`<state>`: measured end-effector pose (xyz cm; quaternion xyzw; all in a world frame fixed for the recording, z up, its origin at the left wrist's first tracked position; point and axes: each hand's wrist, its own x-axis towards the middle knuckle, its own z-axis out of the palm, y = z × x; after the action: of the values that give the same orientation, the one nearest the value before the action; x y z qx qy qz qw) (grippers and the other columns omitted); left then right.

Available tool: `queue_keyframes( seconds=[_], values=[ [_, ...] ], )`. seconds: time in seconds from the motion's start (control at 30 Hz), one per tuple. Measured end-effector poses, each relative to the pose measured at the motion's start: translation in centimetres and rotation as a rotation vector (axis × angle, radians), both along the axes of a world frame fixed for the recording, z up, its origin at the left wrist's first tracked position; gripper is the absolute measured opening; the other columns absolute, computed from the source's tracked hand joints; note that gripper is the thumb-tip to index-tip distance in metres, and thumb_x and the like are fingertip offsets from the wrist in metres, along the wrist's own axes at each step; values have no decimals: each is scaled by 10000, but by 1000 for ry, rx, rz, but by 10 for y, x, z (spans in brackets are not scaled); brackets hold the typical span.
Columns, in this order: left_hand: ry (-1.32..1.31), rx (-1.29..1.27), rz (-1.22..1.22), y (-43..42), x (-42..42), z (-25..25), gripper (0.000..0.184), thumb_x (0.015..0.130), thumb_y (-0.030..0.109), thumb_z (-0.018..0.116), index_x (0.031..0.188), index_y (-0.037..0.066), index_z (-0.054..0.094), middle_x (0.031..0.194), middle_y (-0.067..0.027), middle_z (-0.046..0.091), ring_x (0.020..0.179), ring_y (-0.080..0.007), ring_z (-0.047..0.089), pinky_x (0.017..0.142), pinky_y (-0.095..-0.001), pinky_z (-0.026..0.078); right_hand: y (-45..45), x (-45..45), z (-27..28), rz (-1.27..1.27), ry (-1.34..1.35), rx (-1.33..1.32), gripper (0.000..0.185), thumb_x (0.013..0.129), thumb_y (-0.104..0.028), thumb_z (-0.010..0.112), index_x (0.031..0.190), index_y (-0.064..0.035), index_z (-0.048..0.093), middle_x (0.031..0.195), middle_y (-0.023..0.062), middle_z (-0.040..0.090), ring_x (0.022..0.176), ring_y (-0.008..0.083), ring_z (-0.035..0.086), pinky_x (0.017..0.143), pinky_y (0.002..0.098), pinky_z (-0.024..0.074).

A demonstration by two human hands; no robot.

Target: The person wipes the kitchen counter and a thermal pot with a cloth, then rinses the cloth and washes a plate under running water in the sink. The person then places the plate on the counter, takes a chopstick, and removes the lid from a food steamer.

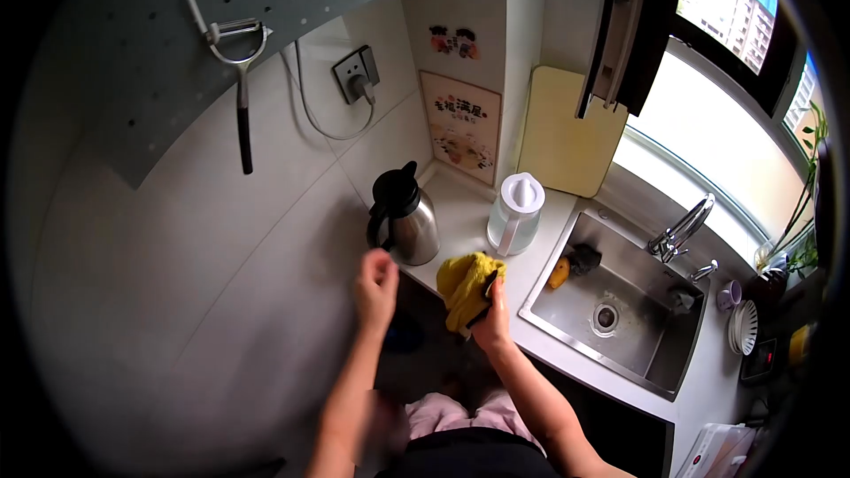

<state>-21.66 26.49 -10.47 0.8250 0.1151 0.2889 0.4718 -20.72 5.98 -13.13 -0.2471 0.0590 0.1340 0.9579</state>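
My right hand [492, 323] grips a bunched yellow cloth [463, 288] with dark edging, held up in front of the counter's edge. My left hand [378, 290] is raised just below the handle of a steel thermos jug [414, 228] with a black lid. Its fingers are loosely curved, slightly blurred, and nothing shows between them. Whether they touch the jug I cannot tell. Beyond the cloth stands a clear kettle [516, 217] with a white lid and handle.
To the right is a steel sink [611, 336] under a chrome faucet [682, 228], with a yellow item [559, 273] and dark item [584, 258] inside. A cutting board [571, 133] leans behind. A peeler [242, 80] hangs on the pegboard. Plates [742, 327] stand at far right.
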Motion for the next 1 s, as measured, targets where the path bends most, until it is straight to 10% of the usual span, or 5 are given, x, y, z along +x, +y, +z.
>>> queue_keyframes(
  seconds=[0.1, 0.17, 0.43, 0.7, 1.0],
  values=[
    [-309, 718, 273, 46, 52, 4, 495, 857, 211, 703, 1271, 20, 512, 791, -102, 665, 649, -193, 628, 614, -323, 501, 18, 35, 28, -24, -213, -17, 560, 1025, -411, 371, 1483, -105, 270, 1440, 118, 395, 1311, 258, 414, 1088, 405, 343],
    [76, 5, 28, 47, 73, 11, 476, 848, 241, 709, 1236, 8, 560, 714, -98, 653, 568, -171, 601, 555, -313, 484, 41, 63, 57, -38, -445, -125, 577, 1031, -408, 342, 1499, -86, 239, 1473, 120, 358, 1352, 253, 367, 1121, 371, 285],
    [240, -124, -14, 17, 58, 1, 411, 865, 241, 700, 1156, -33, 603, 585, -100, 596, 462, -165, 570, 461, -303, 451, 112, 138, 96, -98, -1508, -1785, 527, 895, -428, 546, 1351, -168, 503, 1409, 135, 465, 1374, 327, 343, 1096, 471, 276],
    [193, -85, 131, -16, 60, -6, 480, 871, 169, 670, 1280, -42, 533, 948, -190, 700, 918, -258, 699, 750, -353, 536, 122, 151, 74, -216, -1278, -1632, 491, 919, -311, 556, 1322, -35, 515, 1399, 161, 480, 1366, 323, 357, 1127, 456, 248],
    [74, -57, 197, -42, 58, -2, 490, 836, 191, 671, 1263, -4, 531, 852, -261, 651, 841, -401, 650, 675, -399, 525, 119, 145, 87, -96, -1206, -1821, 555, 897, -377, 553, 1366, -88, 493, 1452, 107, 441, 1409, 286, 304, 1142, 486, 205]
  ],
)
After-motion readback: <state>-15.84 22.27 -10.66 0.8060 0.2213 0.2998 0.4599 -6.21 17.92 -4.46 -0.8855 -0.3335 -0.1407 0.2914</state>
